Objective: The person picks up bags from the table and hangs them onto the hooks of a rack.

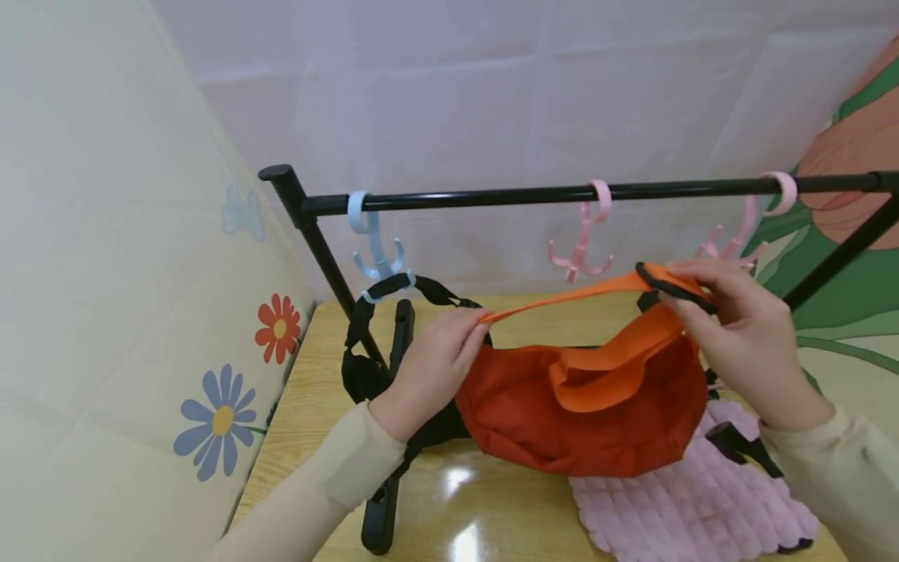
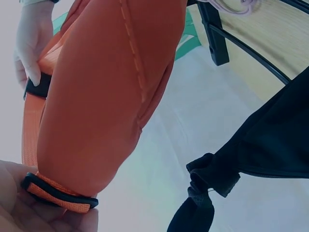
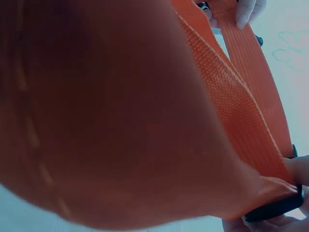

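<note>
An orange-red waist bag (image 1: 583, 437) hangs between both hands in front of the rack. My left hand (image 1: 438, 363) pinches its orange strap (image 1: 562, 298) at the bag's left end; the left wrist view shows a black slider (image 2: 60, 193) against those fingers. At the opposite end my right hand (image 1: 747, 336) grips the strap beside a black buckle (image 1: 670, 287). Between them the strap runs taut above the bag, with a loose loop (image 1: 604, 394) drooping over its front. A blurred bag side (image 3: 120, 106) fills most of the right wrist view.
A black rail (image 1: 477, 199) carries a light blue hook (image 1: 377, 246), a pink hook (image 1: 581, 242) and another pink hook (image 1: 744, 222). From the blue one hangs a black bag (image 1: 365, 375). A fluffy pink bag (image 1: 688, 499) lies on the wooden table (image 1: 421, 507) at right.
</note>
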`<state>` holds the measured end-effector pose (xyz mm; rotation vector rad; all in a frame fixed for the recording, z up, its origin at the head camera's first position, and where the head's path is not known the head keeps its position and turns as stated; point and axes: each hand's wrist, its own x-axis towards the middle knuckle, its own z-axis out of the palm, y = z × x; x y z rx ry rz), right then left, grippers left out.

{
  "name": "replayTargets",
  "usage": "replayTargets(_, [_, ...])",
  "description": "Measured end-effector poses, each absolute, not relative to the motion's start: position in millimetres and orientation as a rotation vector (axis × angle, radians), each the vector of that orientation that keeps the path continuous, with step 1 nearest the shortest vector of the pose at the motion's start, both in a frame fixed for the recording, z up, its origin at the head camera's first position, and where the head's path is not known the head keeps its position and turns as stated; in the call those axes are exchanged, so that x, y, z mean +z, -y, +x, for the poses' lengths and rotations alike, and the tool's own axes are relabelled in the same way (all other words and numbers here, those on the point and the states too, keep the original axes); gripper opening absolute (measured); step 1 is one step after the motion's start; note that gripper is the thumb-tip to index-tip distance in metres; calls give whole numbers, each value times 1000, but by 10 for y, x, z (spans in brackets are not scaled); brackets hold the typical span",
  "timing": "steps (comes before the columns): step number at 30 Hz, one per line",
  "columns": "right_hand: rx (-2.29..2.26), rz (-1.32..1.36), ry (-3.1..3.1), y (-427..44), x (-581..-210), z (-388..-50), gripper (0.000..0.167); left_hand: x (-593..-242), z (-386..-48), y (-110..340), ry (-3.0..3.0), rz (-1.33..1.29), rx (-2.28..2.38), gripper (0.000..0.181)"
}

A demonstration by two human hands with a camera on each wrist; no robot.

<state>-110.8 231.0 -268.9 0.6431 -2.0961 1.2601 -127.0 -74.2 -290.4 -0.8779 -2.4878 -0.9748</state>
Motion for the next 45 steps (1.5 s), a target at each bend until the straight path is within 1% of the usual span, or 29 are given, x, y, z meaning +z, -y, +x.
replayTargets(5, [1275, 641, 2090, -2321, -2685, -1171, 35, -2850, -1293, 737, 2509, -861, -968, 20])
replayTargets(10, [1256, 627, 2105, -2319, -2656, -1222, 42, -2804, -1320, 739, 2529, -845, -976, 21])
replayTargets(20, [1189, 558, 2200, -2298, -2591, -1317, 29, -2749, -1378, 745, 2573, -788, -954, 21])
replayTargets(27, [1089, 515, 2237, -2286, -2568, -1359, 28, -2715, -1431, 747, 2579, -773, -934, 22])
replayTargets(35, [1105, 450, 2258, -2255, -2533, -1425, 25, -2675, -1473, 742, 2590, -747, -964, 25])
replayTargets(45, [1098, 422, 2291, -2261, -2552, -1540, 23, -2687, -1492, 726, 2624, -724, -967, 23])
